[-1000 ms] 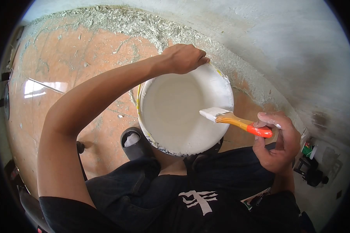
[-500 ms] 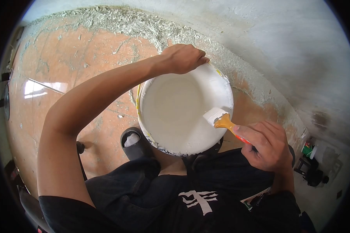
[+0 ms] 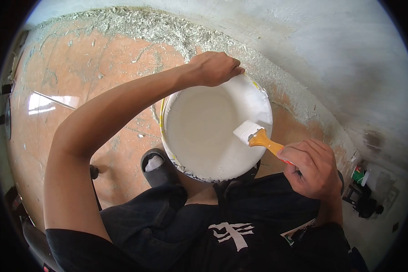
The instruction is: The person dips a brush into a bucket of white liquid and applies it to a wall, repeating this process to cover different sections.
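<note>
A white bucket (image 3: 264,113) with white paint (image 3: 204,131) inside stands on the floor between my legs. My left hand (image 3: 215,69) is closed on the bucket's far rim, its fingertips partly hidden. In my right hand (image 3: 313,168) is a paintbrush (image 3: 268,144) with a yellow-orange handle, gripped by its red end. White paint coats the bristles, which point left over the near right part of the bucket, above the paint.
Pale shavings (image 3: 167,31) lie heaped along the foot of the wall (image 3: 344,59). Orange floor tiles (image 3: 77,59) stretch to the left. A dark slipper (image 3: 161,174) is close to the bucket. Dark items and a green container (image 3: 359,176) sit at the right.
The brush has shifted slightly left over the bucket, and my right hand has tilted a little with it. My left hand and the bucket look unmoved.
</note>
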{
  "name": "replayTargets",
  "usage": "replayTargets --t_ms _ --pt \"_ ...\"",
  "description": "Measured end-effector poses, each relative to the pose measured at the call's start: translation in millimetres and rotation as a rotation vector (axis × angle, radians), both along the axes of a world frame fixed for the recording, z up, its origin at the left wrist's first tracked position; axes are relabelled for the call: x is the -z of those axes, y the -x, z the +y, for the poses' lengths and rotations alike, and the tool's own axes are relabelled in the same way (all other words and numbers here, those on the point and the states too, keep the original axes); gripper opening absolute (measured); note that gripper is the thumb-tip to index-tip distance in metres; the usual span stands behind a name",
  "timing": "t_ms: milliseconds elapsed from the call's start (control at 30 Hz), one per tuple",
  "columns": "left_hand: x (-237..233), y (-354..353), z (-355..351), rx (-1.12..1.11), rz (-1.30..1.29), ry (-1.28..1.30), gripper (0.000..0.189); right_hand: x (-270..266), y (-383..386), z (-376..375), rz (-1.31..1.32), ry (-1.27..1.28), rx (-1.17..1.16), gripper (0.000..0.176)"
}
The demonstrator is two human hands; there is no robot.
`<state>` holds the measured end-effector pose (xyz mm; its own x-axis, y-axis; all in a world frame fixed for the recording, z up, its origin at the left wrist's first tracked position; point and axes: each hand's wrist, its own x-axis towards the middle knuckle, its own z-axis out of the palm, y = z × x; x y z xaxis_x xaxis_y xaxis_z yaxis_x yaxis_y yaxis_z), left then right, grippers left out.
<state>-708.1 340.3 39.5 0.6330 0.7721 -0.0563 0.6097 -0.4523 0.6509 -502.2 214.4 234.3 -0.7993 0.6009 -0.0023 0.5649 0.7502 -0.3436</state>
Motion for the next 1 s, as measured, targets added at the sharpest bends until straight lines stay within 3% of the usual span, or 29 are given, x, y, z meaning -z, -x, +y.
replayTargets --t_ms 200,300,367,800,1000 --pt "-1.6 0.6 -0.7 0.006 -0.016 0.000 0.042 1.0 0.1 -0.3 -0.040 -0.029 -0.022 0.026" --pt "0.2 0.5 -0.8 0.001 -0.029 -0.003 0.042 1.2 -0.2 -0.6 -0.088 0.043 -0.018 0.041" --pt "1.1 0.2 -0.3 -0.002 -0.035 -0.008 0.042 2.5 1.9 0.5 -0.100 -0.012 -0.033 0.021" --pt "-1.5 1.1 -0.9 0.001 -0.024 0.003 0.042 2.6 3.1 0.9 -0.122 -0.031 -0.047 0.022" --pt "-2.3 0.8 -0.5 0.002 -0.014 0.012 0.043 0.0 6.3 1.6 -0.048 0.023 0.070 0.026"
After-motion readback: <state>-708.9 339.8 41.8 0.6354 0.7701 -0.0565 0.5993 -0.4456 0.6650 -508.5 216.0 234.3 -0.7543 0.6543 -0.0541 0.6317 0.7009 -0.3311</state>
